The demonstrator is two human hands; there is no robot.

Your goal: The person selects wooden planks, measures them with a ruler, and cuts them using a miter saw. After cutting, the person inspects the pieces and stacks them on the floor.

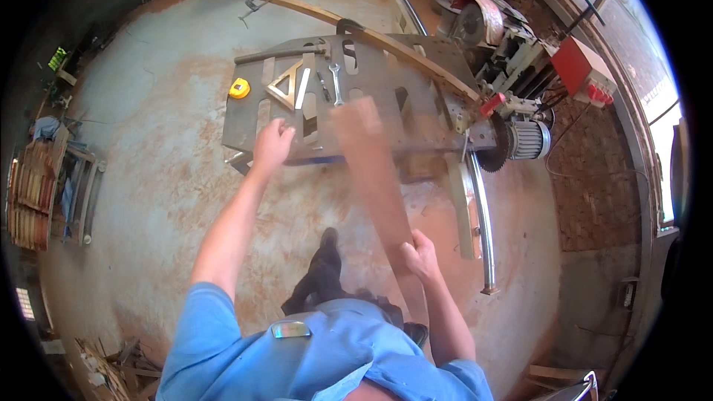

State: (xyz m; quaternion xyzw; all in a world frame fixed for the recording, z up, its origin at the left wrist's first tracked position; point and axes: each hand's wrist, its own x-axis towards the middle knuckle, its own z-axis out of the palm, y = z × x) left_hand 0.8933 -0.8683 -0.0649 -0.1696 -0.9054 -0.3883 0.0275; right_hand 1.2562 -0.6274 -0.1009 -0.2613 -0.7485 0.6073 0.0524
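Observation:
My right hand point(420, 255) grips the edge of a long brown wooden board point(371, 167), blurred by motion. The board slants from beside my body up over the near edge of a dark slotted metal table point(245, 120). Apart from the board, my left hand point(273, 142) is at the table's near left edge, its fingers curled in with nothing visible in them. Close beyond it on the table lie a wood-and-metal set square point(285, 83), a steel ruler point(302, 88), a dark pen-like tool point(324, 87), a wrench point(336, 84) and a yellow tape measure point(239, 88).
A hammer point(282, 53) lies at the table's far side. A long wooden beam point(401, 48) crosses the table's back, with clamps on it. At the right are a circular saw blade point(493, 145), a motor point(529, 139) and a red-and-white box point(583, 70). Stacked wood point(33, 193) stands far left.

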